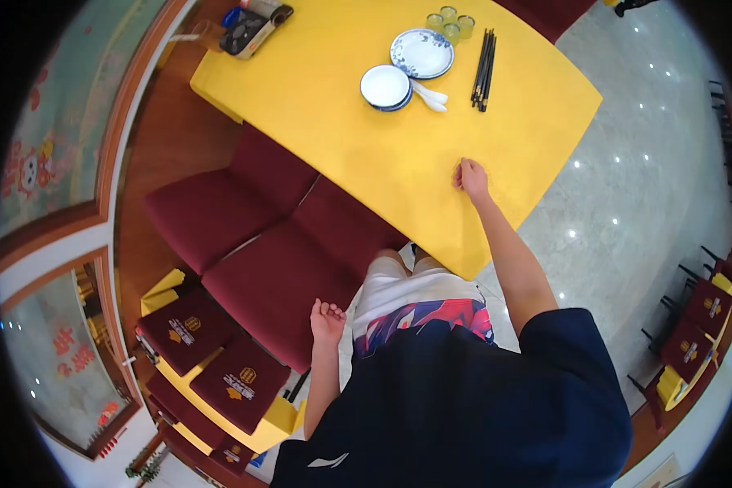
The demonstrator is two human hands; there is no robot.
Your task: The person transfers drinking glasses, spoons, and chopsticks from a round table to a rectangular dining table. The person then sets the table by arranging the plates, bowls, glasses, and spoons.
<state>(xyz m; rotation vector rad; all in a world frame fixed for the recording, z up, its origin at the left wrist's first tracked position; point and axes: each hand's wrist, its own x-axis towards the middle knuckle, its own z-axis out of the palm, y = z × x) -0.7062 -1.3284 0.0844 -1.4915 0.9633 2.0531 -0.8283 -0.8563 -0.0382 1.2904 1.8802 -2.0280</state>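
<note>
Two hands: my left hand (328, 323), fingers slightly parted and bent, beside a maroon chair (281, 281); my right hand (472, 177), fingers curled together over the yellow counter (374, 159). Beyond the right fingers lie white spoons (431, 98), black chopsticks (483, 71), stacked bowls (385, 85), patterned plates (422, 54) and, farthest, glass cups (450, 24).

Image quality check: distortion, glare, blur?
Head view: strong fisheye, dark rounded corners, wooden frame at left visibly bowed. Head view: point-like light reflections across the glossy floor. Head view: chopsticks and right hand fairly crisp, no obvious motion blur; distant chairs at the right edge small and softer.
</note>
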